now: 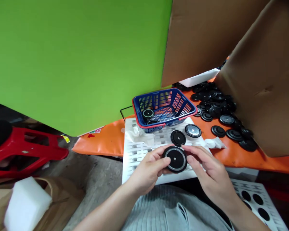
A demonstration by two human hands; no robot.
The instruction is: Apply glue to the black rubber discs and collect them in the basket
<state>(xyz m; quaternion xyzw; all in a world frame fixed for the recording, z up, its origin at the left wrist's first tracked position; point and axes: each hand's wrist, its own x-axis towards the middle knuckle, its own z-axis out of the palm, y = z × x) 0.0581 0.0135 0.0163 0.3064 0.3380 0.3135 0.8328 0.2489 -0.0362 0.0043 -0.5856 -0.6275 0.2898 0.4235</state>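
A round black disc [175,166] with a thin silver ring and a small metal centre is held above the near edge of a white slatted board. My left hand [156,162] grips it from the left, the thumb lying across its face. At the right rim, the thumb and index finger of my right hand [205,163] pinch its edge. Just beyond the held disc lie a plain black disc [178,137] and another disc with a shiny silver face [193,130]. The undersides of the fingers are partly hidden.
A blue basket [168,123] with a red rim holds a few discs. Many black discs [214,104] are heaped on the orange cover [103,141]. Cardboard panels [267,96] and a green board [82,64] stand around. A red stool [26,147] is at left.
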